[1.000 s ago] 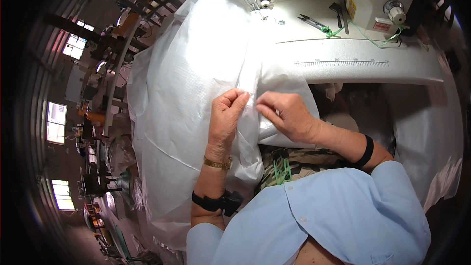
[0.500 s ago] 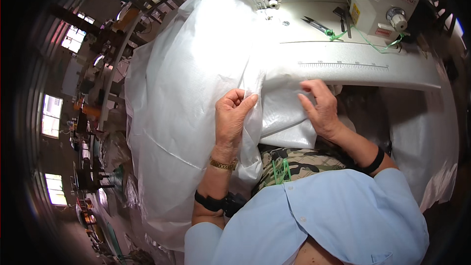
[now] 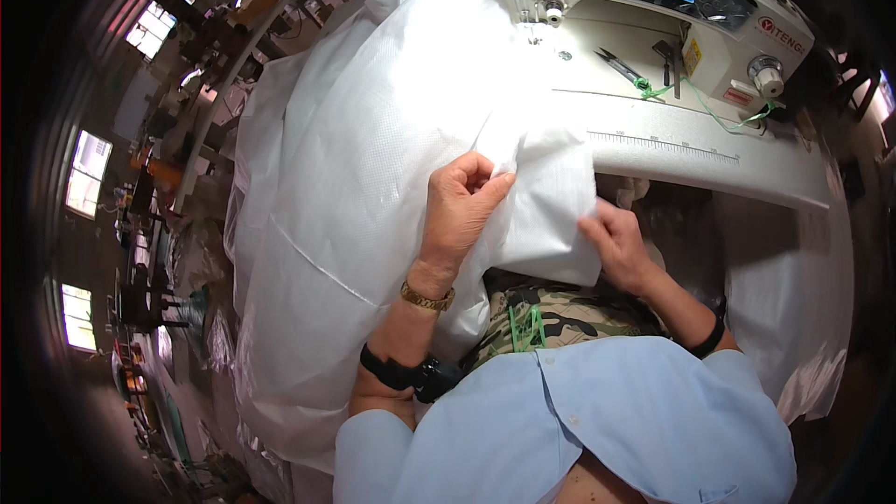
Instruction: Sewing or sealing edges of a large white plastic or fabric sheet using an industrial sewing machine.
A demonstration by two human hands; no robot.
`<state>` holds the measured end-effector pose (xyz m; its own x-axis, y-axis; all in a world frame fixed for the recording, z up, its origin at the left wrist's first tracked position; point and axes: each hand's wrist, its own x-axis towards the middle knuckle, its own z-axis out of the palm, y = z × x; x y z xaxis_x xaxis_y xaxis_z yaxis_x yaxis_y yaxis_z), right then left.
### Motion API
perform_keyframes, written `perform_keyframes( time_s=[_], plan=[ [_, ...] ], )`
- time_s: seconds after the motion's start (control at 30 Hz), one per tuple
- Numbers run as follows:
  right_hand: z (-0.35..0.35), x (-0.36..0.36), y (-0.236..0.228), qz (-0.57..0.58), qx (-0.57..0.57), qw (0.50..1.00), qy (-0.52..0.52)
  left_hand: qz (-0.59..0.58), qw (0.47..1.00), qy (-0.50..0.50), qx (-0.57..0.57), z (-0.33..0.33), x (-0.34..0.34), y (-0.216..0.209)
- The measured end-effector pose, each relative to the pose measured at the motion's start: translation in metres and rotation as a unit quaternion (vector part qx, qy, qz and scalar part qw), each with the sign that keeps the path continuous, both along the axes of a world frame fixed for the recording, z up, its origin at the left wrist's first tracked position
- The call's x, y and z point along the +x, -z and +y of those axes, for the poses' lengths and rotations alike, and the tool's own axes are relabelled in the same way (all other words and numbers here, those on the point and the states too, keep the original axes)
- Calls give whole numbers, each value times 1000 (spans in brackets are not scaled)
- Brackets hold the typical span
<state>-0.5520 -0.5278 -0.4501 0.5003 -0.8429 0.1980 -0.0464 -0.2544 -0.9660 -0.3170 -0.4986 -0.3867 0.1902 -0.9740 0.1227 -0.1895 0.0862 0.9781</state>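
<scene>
A large white woven plastic sheet (image 3: 345, 177) spreads over the left of the sewing machine table and hangs down across my lap. Between thumb and fingers, my left hand (image 3: 459, 210) pinches a gathered fold of it. My right hand (image 3: 621, 245) has its thumb and fingers closed on the right edge of a smaller flap (image 3: 549, 215) of the same sheet, which stretches between my hands. Beyond them stands the white sewing machine (image 3: 714, 47), its needle area lit brightly above the sheet's far part.
On the machine bed lie thread snips (image 3: 623, 70) with green string and a small dark tool (image 3: 665, 61). The table's front edge (image 3: 691, 151) carries a ruler scale. More white sheeting (image 3: 789, 289) hangs at the right. Cluttered benches and windows line the left.
My right hand has come down toward my lap and closed on the flap's edge, where it was apart before. The flap is now more spread out. My left hand keeps its pinch.
</scene>
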Motion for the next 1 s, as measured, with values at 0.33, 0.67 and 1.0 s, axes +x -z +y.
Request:
perform_keyframes(
  time_s=[0.33, 0.67, 1.0],
  plan=[
    [5, 39, -68, 77, -115, 980, -142, -223, 973, -5, -58, 6, -17, -12],
    [15, 57, -65, 123, -203, 960, -149, 71, 992, 79, 66, 14, 0, -4],
    [-9, 87, 23, -164, 148, 973, 60, -56, 998, -10, 15, 8, 31, -27]
  ],
)
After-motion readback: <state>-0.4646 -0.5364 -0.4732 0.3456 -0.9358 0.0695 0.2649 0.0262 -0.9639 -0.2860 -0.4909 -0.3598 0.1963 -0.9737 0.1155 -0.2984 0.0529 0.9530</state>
